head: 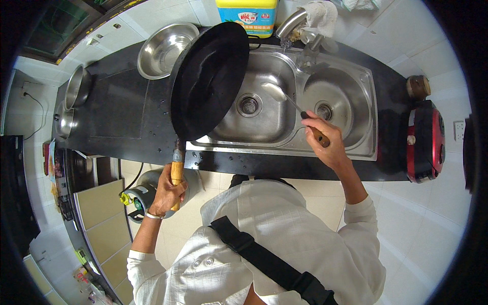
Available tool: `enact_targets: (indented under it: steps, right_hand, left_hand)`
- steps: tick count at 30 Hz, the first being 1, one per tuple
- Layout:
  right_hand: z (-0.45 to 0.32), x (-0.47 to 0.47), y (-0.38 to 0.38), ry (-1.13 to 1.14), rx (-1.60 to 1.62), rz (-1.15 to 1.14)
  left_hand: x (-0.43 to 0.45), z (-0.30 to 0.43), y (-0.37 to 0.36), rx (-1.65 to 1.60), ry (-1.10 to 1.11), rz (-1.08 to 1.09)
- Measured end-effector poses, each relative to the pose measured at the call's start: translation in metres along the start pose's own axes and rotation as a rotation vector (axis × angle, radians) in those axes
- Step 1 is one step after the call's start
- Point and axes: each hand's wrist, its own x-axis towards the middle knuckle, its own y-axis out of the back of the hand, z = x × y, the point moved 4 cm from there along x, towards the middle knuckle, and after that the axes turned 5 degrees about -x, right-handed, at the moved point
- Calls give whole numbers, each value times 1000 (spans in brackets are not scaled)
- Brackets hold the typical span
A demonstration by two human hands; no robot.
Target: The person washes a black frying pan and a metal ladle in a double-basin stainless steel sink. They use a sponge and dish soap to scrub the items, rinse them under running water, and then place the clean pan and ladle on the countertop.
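My left hand (pixel 168 190) grips the wooden handle of a black wok (pixel 209 80), which is tilted over the left edge of the sink. In my right hand (pixel 324 139) is the wood-and-black handle of a metal spatula or ladle (pixel 275 92); its head hangs over the left basin. The stainless steel double sink (pixel 267 131) lies under both tools. Behind the basins stands the faucet (pixel 291 23), its spout over the left basin, with what looks like a thin stream of water falling from it. A white cloth (pixel 321 16) is draped on the faucet.
A steel basin (pixel 164 49) sits behind the wok, near a yellow and blue detergent jug (pixel 248 17). Steel bowls (pixel 78 87) stand at the counter's left end. To the right are a red and black rice cooker (pixel 425 143) and a brown jar (pixel 418 87). Below left stands a gas cylinder (pixel 146 194).
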Motion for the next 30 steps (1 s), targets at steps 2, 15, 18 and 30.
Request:
enact_targets:
  steps: [2,15,18,30]
  right_hand:
    - [0,0,-1,4,-16,5]
    - [2,2,-5,12,-31,-4]
    - [1,3,-5,-28,-7,-14]
    - [-4,5,-6,30,-29,-22]
  left_hand:
    - [1,1,0,6,8,2]
    - [7,-4,1,13,38,-17]
    - [7,-4,1,-2,46,-21]
    - [7,-3,-3,-4,55,-27]
